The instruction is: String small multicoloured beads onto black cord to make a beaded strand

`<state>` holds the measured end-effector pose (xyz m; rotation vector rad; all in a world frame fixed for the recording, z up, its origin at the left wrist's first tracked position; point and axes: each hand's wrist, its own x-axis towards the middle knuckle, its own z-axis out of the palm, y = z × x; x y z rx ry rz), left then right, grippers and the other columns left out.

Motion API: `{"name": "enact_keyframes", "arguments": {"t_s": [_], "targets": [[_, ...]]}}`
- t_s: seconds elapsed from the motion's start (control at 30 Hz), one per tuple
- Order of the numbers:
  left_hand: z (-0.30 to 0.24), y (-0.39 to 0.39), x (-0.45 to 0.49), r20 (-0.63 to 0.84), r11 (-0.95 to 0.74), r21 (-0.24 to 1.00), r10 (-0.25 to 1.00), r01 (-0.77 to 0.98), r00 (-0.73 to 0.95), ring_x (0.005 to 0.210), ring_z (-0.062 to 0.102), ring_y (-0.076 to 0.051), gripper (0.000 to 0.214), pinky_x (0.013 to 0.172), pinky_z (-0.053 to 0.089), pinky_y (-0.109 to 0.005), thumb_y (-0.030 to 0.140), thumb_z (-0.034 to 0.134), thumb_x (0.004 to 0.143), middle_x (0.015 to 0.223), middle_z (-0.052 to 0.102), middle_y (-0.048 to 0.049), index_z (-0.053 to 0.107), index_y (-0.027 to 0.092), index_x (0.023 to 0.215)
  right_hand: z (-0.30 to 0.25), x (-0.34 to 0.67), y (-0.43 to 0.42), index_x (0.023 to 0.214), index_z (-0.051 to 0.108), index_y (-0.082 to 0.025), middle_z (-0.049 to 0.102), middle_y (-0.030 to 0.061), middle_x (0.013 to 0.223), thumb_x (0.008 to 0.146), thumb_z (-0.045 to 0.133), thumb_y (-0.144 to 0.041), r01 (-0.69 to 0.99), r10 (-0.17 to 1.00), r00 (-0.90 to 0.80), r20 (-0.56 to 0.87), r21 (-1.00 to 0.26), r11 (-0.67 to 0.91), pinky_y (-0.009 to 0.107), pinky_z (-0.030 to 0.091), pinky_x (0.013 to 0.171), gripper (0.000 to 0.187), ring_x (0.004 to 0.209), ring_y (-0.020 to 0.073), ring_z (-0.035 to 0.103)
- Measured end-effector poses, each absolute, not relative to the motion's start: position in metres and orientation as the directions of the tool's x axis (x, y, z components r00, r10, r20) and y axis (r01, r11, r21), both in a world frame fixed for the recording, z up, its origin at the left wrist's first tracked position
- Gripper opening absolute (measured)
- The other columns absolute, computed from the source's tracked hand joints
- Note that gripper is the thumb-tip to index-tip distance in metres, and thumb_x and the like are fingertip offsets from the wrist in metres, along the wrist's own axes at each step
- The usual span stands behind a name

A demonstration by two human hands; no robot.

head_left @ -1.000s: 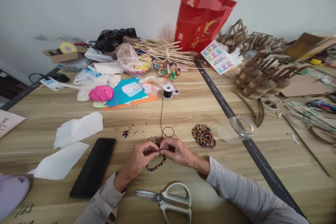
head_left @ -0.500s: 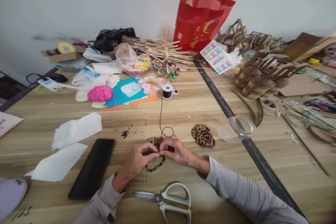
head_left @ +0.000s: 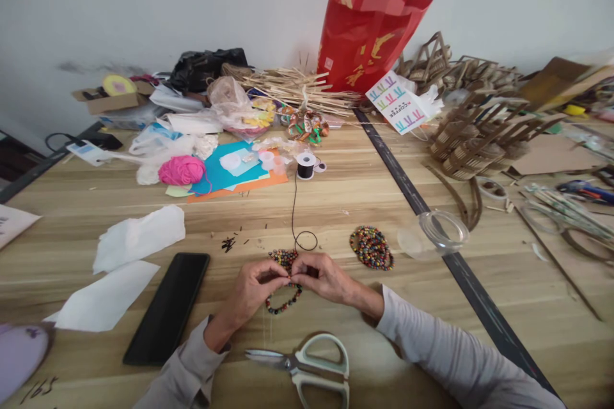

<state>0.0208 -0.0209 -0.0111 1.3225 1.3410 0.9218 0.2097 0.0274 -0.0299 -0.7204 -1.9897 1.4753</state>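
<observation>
The left hand (head_left: 259, 284) and the right hand (head_left: 319, 276) pinch the bead loop (head_left: 283, 308), near to each other. From them, the spool of black cord (head_left: 306, 169) stands at twelve o'clock, the beaded coil (head_left: 372, 248) toward two, the scissors (head_left: 290, 363) toward six, the phone (head_left: 167, 308) near nine.

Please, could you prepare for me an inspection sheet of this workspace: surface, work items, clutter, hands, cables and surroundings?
Surface: wooden table, crossed by a dark strip; "165" handwritten near its left front.
Work items: beaded strand under the fingers; bead pile to the right; cord spool beyond; scissors in front.
Clutter: phone, pink yarn, woven baskets.
Hands: left hand and right hand pinch at the beaded strand; exact grip too small to tell.
Cables: black cable at the back left edge.
Surroundings: pale wall behind; red bag before it.
</observation>
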Motion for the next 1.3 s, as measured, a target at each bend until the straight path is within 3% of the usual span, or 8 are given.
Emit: {"name": "enact_keyframes", "arguments": {"t_s": [0.2,0.53,0.73,0.9,1.13,1.3], "targets": [[-0.0106,-0.0196,0.0189,-0.163,0.139,0.97,0.98,0.197,0.114,0.061,0.063,-0.016,0.005,0.06,0.049,-0.023,0.02,0.07,0.067,0.065,0.072,-0.0033,0.07,0.015,0.068,-0.0274,0.209,0.0268,0.077,0.061,-0.013,0.052,-0.0011,0.067,0.086,0.06,-0.029,0.093,0.706,-0.701,0.105,-0.967,0.237,0.02,0.036,0.055,0.018,0.06,0.0095,0.045],[-0.0061,-0.0203,0.0166,-0.122,0.057,0.943,0.976,0.327,0.182,0.068,0.059,-0.016,0.012,0.065,0.045,-0.024,0.024,0.064,0.077,0.069,0.067,-0.0023,0.068,0.015,0.071,-0.0272,0.2089,0.0269,0.078,0.06,-0.013,0.051,-0.0009,0.067,0.087,0.059,-0.027,0.087,0.703,-0.698,0.136,-0.958,0.271,0.02,0.036,0.054,0.016,0.06,0.0094,0.045],[-0.0048,-0.0209,0.0175,-0.102,0.029,0.932,0.978,0.362,0.184,0.068,0.058,-0.016,0.014,0.066,0.044,-0.024,0.025,0.062,0.079,0.07,0.066,-0.0017,0.066,0.015,0.07,-0.0269,0.2095,0.0264,0.088,0.061,-0.014,0.053,0.0002,0.077,0.083,0.064,-0.026,0.057,0.704,-0.686,0.184,-0.951,0.304,0.018,0.038,0.052,0.013,0.058,0.0073,0.046],[-0.0038,-0.0215,0.0189,-0.11,0.032,0.932,0.974,0.361,0.2,0.069,0.057,-0.016,0.012,0.069,0.044,-0.025,0.025,0.061,0.079,0.071,0.065,-0.0011,0.066,0.016,0.072,-0.028,0.2091,0.0272,0.082,0.062,-0.015,0.055,0.0019,0.077,0.085,0.063,-0.024,0.084,0.681,-0.695,0.232,-0.914,0.397,0.019,0.039,0.055,0.009,0.063,0.0099,0.048],[-0.0048,-0.0207,0.0156,-0.124,0.075,0.953,0.981,0.295,0.151,0.069,0.055,-0.016,0.013,0.066,0.043,-0.025,0.027,0.061,0.078,0.069,0.06,-0.0001,0.062,0.016,0.072,-0.0243,0.2095,0.025,0.083,0.06,-0.014,0.052,0.0002,0.074,0.082,0.06,-0.017,0.058,0.675,-0.704,0.219,-0.93,0.362,0.018,0.037,0.05,0.003,0.057,0.0081,0.047],[-0.0035,-0.0217,0.0125,-0.106,0.073,0.97,0.985,0.233,0.134,0.068,0.053,-0.015,0.015,0.065,0.042,-0.024,0.029,0.062,0.078,0.068,0.057,0.0009,0.06,0.016,0.072,-0.0229,0.2119,0.0262,0.081,0.059,-0.015,0.053,0.0021,0.077,0.085,0.059,-0.024,0.048,0.678,-0.686,0.265,-0.913,0.406,0.021,0.04,0.058,0.009,0.065,0.0113,0.049]]}}
